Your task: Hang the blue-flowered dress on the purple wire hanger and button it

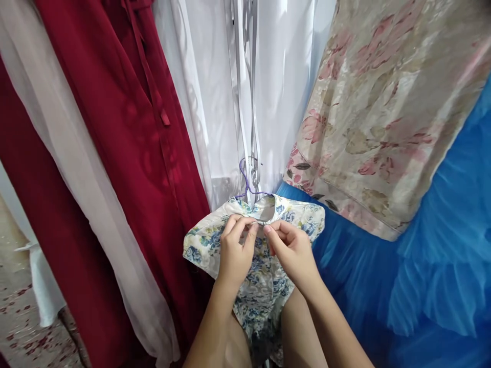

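Observation:
A short-sleeved dress (255, 286) in white fabric with blue and yellow-green flowers hangs in front of me, its lower part reaching down between my legs. It is on a purple hanger (246, 188), whose hook is up by some white straps. My left hand (235, 250) is closed, pinching the edge of the neckline between thumb and fingers. Close beside it, my right hand (293, 248) pinches the same edge at the middle of the neckline. A small dark detail shows between the fingertips, too small to make out.
Long dark red cloth (115, 128) and a sheer pale panel (111, 225) hang at the left. White fabric (284, 76) hangs behind the hanger. On the right are a beige floral garment (368, 112) and a ruffled blue skirt (433, 266). Patterned flooring (23, 312) shows at lower left.

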{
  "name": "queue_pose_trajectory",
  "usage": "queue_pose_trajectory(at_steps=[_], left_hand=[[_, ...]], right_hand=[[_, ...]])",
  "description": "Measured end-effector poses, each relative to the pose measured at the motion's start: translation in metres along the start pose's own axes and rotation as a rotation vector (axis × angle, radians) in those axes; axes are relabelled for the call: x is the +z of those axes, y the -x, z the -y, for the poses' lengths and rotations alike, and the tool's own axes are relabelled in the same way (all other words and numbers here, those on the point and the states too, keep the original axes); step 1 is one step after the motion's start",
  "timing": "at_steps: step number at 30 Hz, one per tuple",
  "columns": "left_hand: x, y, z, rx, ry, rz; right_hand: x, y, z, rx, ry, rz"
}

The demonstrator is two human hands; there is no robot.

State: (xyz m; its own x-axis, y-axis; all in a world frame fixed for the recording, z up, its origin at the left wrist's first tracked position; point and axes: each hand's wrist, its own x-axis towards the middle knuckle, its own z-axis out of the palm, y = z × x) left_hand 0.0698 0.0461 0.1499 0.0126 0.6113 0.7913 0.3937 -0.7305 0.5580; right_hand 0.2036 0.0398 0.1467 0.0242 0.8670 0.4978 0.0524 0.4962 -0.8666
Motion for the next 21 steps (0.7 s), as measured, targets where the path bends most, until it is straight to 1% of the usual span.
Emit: queue_pose_trajectory(at_steps=[2,4,5,7,9,11,12,14,16,17,21], left_hand=[[0.000,-0.008,-0.002,0.050,-0.049,-0.025],[-0.005,-0.013,-0.003,0.096,-0.086,-0.116],[-0.011,-0.017,-0.002,0.106,-0.100,-0.179],[-0.030,-0.027,0.007,0.076,-0.116,-0.317],[-0.055,-0.037,0.028,-0.016,-0.094,-0.444],[-0.078,-0.042,0.057,-0.130,0.005,-0.560],[-0.087,-0.041,0.072,-0.223,0.129,-0.615],[-0.097,-0.032,0.100,-0.473,0.431,-0.723],[-0.095,-0.017,0.120,-0.657,0.606,-0.759],[-0.090,-0.007,0.127,-0.717,0.648,-0.757],[-0.059,0.029,0.140,-0.885,0.787,-0.710]], right_hand=[[0.007,-0.009,-0.022,-0.012,0.065,-0.036],[0.015,-0.013,-0.047,0.005,0.173,-0.034],[0.018,-0.011,-0.058,0.021,0.220,-0.019],[0.021,-0.002,-0.074,0.051,0.262,0.015],[0.019,0.012,-0.079,0.075,0.224,0.037],[0.017,0.025,-0.075,0.108,0.142,0.079],[0.016,0.031,-0.071,0.124,0.098,0.104],[0.017,0.038,-0.063,0.166,-0.003,0.155],[0.019,0.042,-0.056,0.232,-0.135,0.195],[0.019,0.043,-0.054,0.274,-0.214,0.198],[0.007,0.051,-0.054,0.419,-0.557,0.136]])
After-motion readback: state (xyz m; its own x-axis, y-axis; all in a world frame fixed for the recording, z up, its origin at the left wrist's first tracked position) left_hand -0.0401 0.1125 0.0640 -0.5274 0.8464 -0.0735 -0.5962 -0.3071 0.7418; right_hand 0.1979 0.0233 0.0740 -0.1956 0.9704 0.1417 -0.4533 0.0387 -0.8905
